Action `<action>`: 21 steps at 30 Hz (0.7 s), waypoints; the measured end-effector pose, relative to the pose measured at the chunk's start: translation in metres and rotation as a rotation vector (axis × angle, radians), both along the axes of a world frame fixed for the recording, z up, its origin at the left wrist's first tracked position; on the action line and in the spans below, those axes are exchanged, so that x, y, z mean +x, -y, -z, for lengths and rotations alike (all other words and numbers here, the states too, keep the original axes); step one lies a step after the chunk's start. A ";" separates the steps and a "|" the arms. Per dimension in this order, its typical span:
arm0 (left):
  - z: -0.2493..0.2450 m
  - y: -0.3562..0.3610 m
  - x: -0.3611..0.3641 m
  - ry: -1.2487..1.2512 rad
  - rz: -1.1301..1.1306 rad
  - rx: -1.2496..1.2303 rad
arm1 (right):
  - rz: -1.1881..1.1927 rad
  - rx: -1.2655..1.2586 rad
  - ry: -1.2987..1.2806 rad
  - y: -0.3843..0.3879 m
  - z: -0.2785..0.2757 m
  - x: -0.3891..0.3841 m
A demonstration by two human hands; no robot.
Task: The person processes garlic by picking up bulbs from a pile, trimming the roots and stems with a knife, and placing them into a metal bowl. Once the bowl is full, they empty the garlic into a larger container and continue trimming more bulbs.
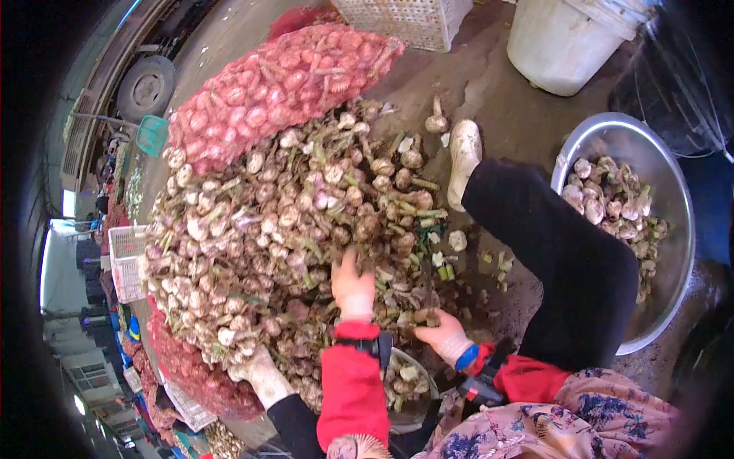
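A large heap of garlic bulbs with stems (260, 222) covers the ground in front. My left hand (353, 289), in a pale glove, reaches onto the heap's near edge, its fingertips among the bulbs. What it holds, if anything, is hidden. Lower right, my right hand (445, 336), also gloved, has its fingers closed round something small and brownish that I cannot make out. Between and below the hands stands a metal bowl (419, 417) with trimmed bulbs inside.
A wide metal basin (680, 291) with garlic is at the right. Red net sacks (267, 88) lie behind and left of the heap. A white bucket (562, 50) and a crate (409, 19) stand at the back. My boots (463, 157) flank the heap.
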State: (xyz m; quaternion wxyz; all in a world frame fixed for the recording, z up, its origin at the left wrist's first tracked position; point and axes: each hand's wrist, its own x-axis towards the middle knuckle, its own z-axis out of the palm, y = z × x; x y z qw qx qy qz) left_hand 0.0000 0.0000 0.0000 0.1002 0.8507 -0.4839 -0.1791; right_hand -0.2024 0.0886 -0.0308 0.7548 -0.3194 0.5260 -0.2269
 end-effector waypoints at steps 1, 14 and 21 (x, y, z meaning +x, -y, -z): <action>0.003 0.023 -0.006 0.211 0.083 0.044 | 0.001 -0.039 -0.021 -0.003 -0.004 -0.001; -0.020 -0.048 -0.043 -0.600 0.046 -0.140 | 0.299 -0.201 0.046 0.033 -0.033 0.002; -0.088 -0.160 -0.075 -1.142 -0.322 -0.182 | -0.138 0.052 0.539 0.021 -0.081 -0.013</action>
